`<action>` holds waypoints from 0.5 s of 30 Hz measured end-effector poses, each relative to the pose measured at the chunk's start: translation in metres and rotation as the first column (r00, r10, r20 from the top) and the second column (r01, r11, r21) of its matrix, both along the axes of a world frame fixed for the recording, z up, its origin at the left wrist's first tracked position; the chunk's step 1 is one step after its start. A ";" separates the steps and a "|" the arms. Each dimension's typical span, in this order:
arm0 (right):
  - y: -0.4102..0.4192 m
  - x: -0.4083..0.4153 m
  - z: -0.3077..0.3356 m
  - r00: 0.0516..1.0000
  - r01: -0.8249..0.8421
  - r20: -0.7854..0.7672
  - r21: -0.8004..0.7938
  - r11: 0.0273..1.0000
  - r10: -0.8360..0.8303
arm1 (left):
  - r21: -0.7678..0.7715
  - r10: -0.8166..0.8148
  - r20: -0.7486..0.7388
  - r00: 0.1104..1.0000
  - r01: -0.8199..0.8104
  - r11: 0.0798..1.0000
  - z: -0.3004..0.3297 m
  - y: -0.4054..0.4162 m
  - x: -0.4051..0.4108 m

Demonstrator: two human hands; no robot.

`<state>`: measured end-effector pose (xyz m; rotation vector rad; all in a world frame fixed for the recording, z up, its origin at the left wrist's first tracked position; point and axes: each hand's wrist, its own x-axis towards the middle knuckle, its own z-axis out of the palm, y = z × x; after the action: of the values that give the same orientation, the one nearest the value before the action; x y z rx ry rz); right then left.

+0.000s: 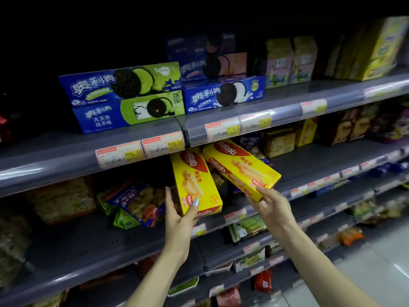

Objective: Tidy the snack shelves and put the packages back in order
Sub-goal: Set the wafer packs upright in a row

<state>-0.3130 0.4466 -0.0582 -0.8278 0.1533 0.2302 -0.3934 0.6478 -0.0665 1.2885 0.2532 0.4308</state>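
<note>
Two yellow Nabati wafer boxes hang in front of the middle shelf [110, 242]. My left hand [179, 218] grips the near end of the left box [194, 180], thumb on its front, with the box pointing up under the upper shelf. At the lower end of the right box [241, 167], which tilts up to the left, my right hand [273, 206] holds on. Behind and left of the left box lie a blue cookie bag [141, 200] and green bags on the shelf.
The upper shelf [287, 107] carries stacked blue Oreo boxes [124, 96], with yellow packs to the right. Price tags line the shelf rails. More snack packs fill the middle shelf's right end and the lower shelves. Grey floor shows at bottom right.
</note>
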 end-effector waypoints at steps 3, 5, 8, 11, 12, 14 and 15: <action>-0.018 -0.008 -0.003 1.000 0.016 0.026 -0.027 0.999 -0.015 | 0.011 -0.110 -0.021 0.994 0.110 0.994 0.000 -0.007 0.013; -0.033 -0.010 -0.006 0.999 0.029 0.038 -0.046 0.999 -0.028 | 0.036 -0.171 -0.027 0.985 0.171 0.985 -0.001 -0.019 0.021; -0.051 -0.006 -0.007 0.999 0.034 0.030 -0.053 0.998 -0.032 | 0.066 -0.223 -0.047 0.974 0.226 0.972 -0.007 -0.041 0.034; -0.080 0.006 -0.007 0.998 0.046 0.036 -0.066 0.997 -0.043 | 0.011 -0.279 -0.037 0.959 0.280 0.960 -0.010 -0.073 0.056; -0.090 0.011 -0.005 0.998 0.047 0.045 -0.092 0.995 -0.043 | -0.003 -0.289 -0.040 0.956 0.289 0.957 -0.009 -0.084 0.065; -0.111 0.024 -0.006 0.998 0.050 0.048 -0.131 0.990 -0.044 | -0.011 -0.292 -0.043 0.955 0.292 0.956 -0.009 -0.106 0.083; -0.122 0.033 -0.007 0.998 0.049 0.050 -0.133 0.990 -0.042 | -0.014 -0.289 -0.043 0.956 0.289 0.957 -0.008 -0.118 0.092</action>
<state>-0.2805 0.3242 -0.0653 -0.9622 0.1440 0.1584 -0.3017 0.5295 -0.0744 1.3052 0.1004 0.1506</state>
